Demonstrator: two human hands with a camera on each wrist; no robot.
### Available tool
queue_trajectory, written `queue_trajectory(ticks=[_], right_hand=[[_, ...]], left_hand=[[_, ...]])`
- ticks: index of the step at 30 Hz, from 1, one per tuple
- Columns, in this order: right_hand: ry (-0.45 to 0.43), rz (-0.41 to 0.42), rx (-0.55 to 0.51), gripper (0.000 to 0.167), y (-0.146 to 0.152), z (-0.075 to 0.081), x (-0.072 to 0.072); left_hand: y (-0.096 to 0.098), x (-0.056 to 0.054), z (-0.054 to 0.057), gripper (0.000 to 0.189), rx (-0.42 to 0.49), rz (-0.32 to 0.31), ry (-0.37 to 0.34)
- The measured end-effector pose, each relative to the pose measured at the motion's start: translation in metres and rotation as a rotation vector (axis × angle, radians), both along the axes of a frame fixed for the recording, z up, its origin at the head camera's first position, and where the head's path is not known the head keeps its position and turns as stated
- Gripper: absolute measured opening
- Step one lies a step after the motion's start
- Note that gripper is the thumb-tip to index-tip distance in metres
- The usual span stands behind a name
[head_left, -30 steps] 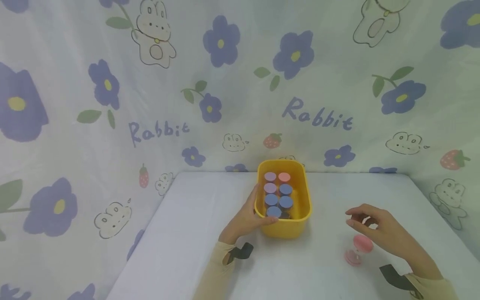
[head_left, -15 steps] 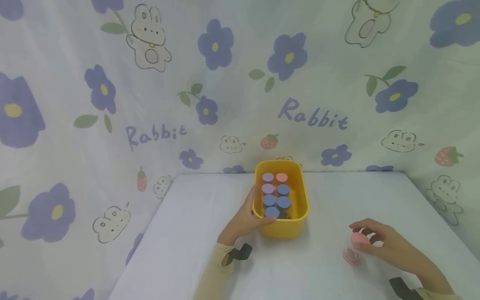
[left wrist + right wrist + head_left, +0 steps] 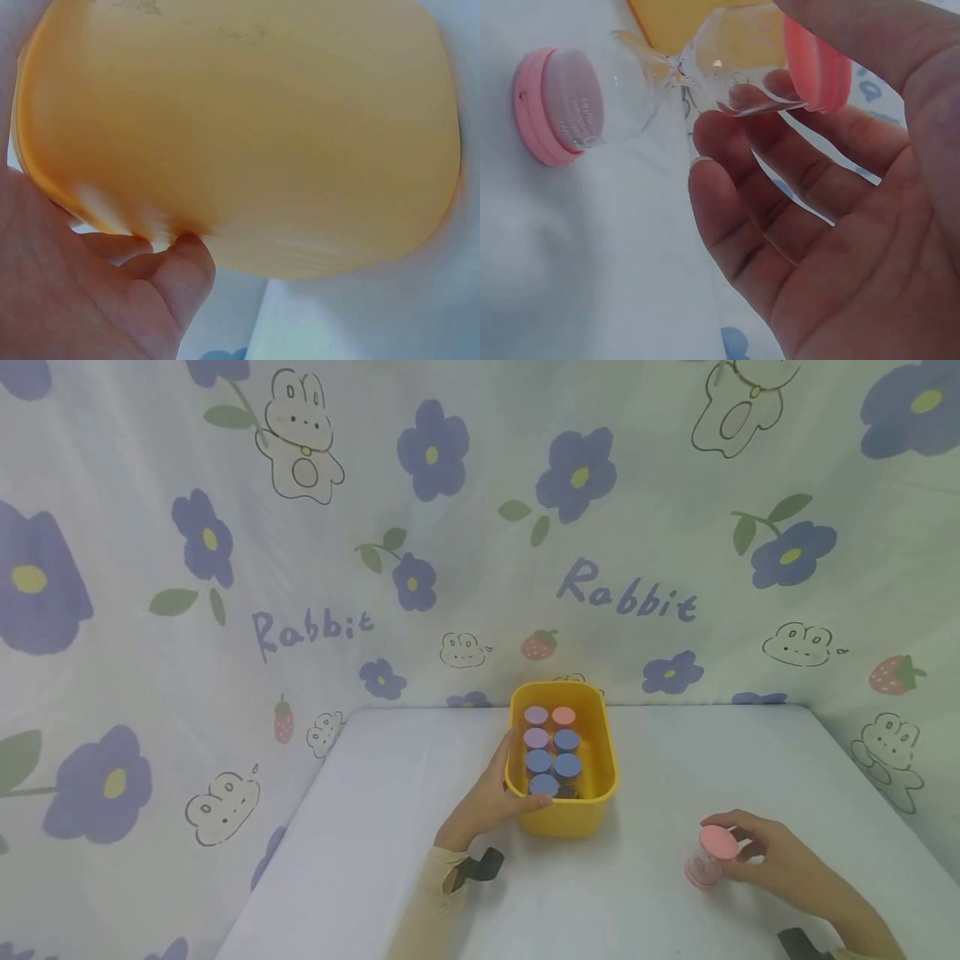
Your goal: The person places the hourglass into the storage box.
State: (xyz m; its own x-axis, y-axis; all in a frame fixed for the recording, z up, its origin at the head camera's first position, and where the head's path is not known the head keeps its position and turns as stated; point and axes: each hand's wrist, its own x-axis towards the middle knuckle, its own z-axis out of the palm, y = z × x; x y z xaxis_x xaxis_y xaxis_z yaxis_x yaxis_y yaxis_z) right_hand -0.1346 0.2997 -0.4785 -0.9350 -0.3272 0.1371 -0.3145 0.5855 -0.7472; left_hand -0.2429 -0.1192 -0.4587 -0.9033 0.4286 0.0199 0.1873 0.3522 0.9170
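A pink-capped hourglass (image 3: 718, 842) stands on the table at the right, with pinkish sand lying in its lower bulb. My right hand (image 3: 787, 864) holds its upper end from the right side. In the right wrist view the thumb lies at the upper cap of the hourglass (image 3: 817, 67), with fingertips behind the glass. My left hand (image 3: 483, 797) grips the near left corner of a yellow bin (image 3: 566, 821), thumb over the rim. Up close, the left wrist view shows fingers of the left hand (image 3: 90, 292) against the wall of the bin (image 3: 262, 135).
Inside the bin, several round-capped pieces stand in two columns, with blue caps (image 3: 567, 766), purple caps (image 3: 536, 738) and one pink cap (image 3: 564, 716). A white table (image 3: 375, 827) lies beneath. Behind it hangs a curtain (image 3: 480, 527) printed with flowers and rabbits.
My right hand has come down from above the hourglass and taken hold of its upper end. The left hand stays on the bin. The head view has shifted slightly.
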Motion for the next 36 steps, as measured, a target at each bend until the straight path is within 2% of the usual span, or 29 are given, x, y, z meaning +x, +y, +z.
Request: queue_trajectory(ticks=[7,9,16,23,31,36], right_hand=[[-0.161,-0.133,-0.03,0.053,-0.004,-0.003,-0.001],[-0.172,-0.161,-0.039,0.052,-0.006,-0.004,-0.001],[-0.118,-0.118,-0.1,0.048,-0.011,-0.006,-0.005],[-0.081,-0.098,-0.079,0.05,-0.016,-0.003,-0.011],[0.059,-0.049,-0.096,0.048,-0.021,0.002,-0.013],[0.093,-0.051,-0.099,0.047,-0.026,0.009,-0.017]], left_hand=[[-0.001,-0.003,-0.004,0.122,0.021,-0.015,0.009],[-0.001,-0.003,-0.005,0.122,0.027,-0.017,0.014],[0.0,-0.002,-0.002,0.12,0.019,-0.009,0.016],[0.0,-0.002,-0.002,0.119,0.031,-0.013,0.015],[0.001,-0.004,-0.002,0.118,0.057,-0.033,0.032],[0.0,-0.004,-0.003,0.121,0.046,-0.022,0.018]])
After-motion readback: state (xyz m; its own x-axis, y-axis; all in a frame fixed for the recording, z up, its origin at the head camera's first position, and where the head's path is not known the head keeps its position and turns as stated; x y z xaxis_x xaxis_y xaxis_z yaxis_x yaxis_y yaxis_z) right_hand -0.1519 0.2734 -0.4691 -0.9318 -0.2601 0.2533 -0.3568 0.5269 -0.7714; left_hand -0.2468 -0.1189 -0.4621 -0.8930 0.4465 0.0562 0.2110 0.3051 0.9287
